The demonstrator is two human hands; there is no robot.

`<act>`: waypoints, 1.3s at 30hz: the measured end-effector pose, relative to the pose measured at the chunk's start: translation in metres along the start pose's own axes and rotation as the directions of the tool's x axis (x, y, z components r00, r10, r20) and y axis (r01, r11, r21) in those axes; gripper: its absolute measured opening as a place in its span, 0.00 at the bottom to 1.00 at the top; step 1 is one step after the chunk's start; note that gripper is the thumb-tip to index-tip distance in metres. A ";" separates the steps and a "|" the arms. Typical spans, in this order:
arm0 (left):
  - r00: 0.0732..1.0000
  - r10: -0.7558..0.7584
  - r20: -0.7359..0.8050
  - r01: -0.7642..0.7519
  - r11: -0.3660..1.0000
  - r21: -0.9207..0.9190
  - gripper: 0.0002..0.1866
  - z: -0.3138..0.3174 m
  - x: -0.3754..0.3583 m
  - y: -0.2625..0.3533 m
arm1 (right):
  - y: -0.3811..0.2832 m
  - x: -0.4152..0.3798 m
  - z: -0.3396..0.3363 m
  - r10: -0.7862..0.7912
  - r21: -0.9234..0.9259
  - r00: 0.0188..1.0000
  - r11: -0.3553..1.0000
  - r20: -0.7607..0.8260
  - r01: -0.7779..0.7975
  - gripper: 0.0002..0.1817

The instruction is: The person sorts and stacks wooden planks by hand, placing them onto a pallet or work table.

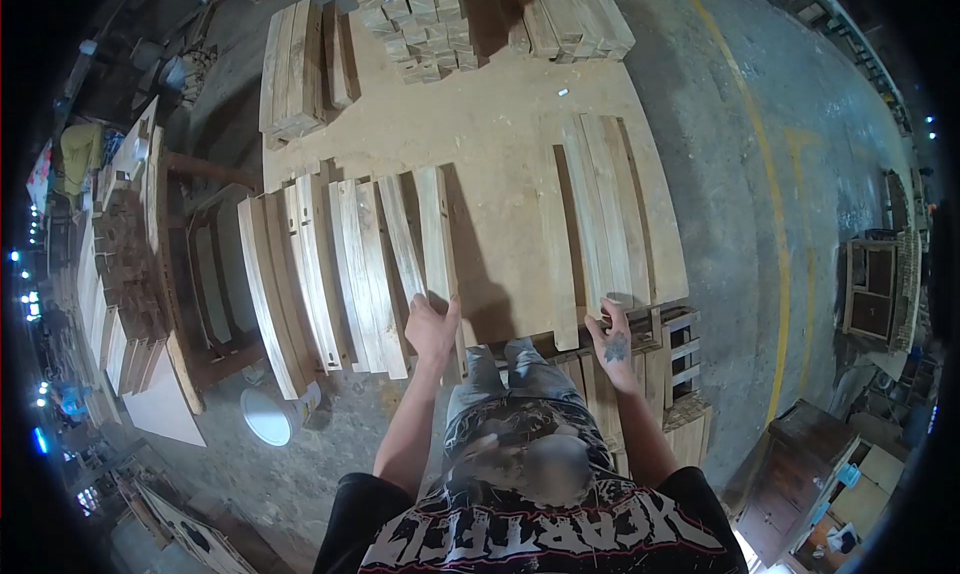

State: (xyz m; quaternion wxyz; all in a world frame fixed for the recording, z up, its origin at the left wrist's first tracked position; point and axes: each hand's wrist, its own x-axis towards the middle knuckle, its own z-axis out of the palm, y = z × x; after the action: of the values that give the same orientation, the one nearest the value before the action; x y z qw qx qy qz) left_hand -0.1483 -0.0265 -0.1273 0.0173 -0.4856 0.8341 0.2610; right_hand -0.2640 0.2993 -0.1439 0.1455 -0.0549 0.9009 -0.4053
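My left hand point(432, 326) is closed on the near end of a wooden piece point(402, 234) in the left group on the board-topped table point(490, 144). Beside it lies another wooden piece point(436, 224), close to my thumb. My right hand point(612, 336) is at the near end of the right-hand group of wooden pieces point(600, 214), thumb and fingers bent around an end; what exactly they grip is too small to tell. More long pieces point(362, 274) lie side by side left of my left hand.
Stacked wood point(415, 24) stands at the table's far side, with another stack point(292, 74) at far left. A white bucket point(268, 414) is on the floor at left. Pallets point(680, 359) stand at the near right. A wood-laden bench point(135, 264) is farther left.
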 end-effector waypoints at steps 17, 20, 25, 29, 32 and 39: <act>0.974 0.060 -0.220 -0.053 0.998 0.034 0.25 0.105 0.022 0.018 | -0.009 0.024 0.000 -0.105 -0.128 0.993 0.987 -0.060 0.097 0.28; 0.970 0.081 -0.228 -0.078 0.997 0.021 0.26 0.104 0.023 0.016 | -0.011 0.027 0.004 -0.100 -0.187 0.994 0.978 -0.048 0.089 0.30; 0.977 0.046 -0.206 -0.046 0.999 0.007 0.26 0.099 0.023 0.021 | -0.006 0.030 0.008 -0.127 -0.331 0.992 0.937 -0.017 0.114 0.31; 0.976 0.040 -0.213 -0.035 0.999 0.026 0.26 0.101 0.024 0.020 | 0.001 0.036 0.009 -0.062 -0.333 0.998 0.941 0.014 0.064 0.30; 0.967 0.075 -0.245 -0.072 0.997 0.021 0.25 0.105 0.024 0.018 | 0.002 0.041 0.011 -0.019 -0.239 1.000 0.971 0.017 0.023 0.27; 0.967 0.080 -0.241 -0.075 0.997 0.034 0.26 0.104 0.025 0.018 | -0.002 0.050 0.032 0.038 -0.227 0.999 0.973 -0.004 -0.038 0.35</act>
State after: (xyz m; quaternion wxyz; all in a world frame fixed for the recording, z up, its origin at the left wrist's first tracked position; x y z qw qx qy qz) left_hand -0.2000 0.0080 -0.2167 -0.0891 -0.4807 0.8514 0.1900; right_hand -0.3018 0.2640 -0.1736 0.1463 -0.0539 0.9422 -0.2966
